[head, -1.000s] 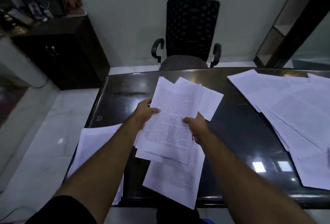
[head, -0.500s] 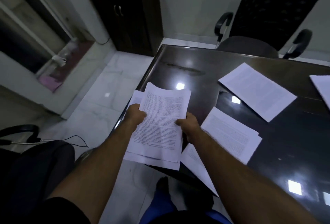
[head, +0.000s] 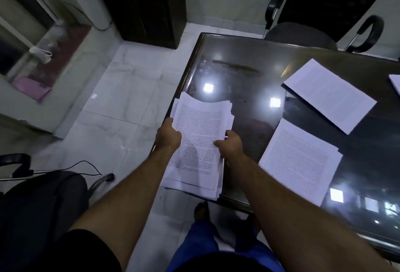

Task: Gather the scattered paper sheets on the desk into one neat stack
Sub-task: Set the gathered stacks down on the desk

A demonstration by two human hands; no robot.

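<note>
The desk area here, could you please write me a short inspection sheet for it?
Surface: dark glossy desk, reflecting ceiling lights.
Job's things: held stack over the desk's near left corner, edges uneven; near sheets and far sheets lie flat to the right; another sheet edge at the frame's right edge.
Clutter: nothing seen.
Hands: left hand and right hand grip the stack's sides.
Cables: thin black cable on the floor.
Surroundings: office chair, dark cabinet, tiled floor.
</note>
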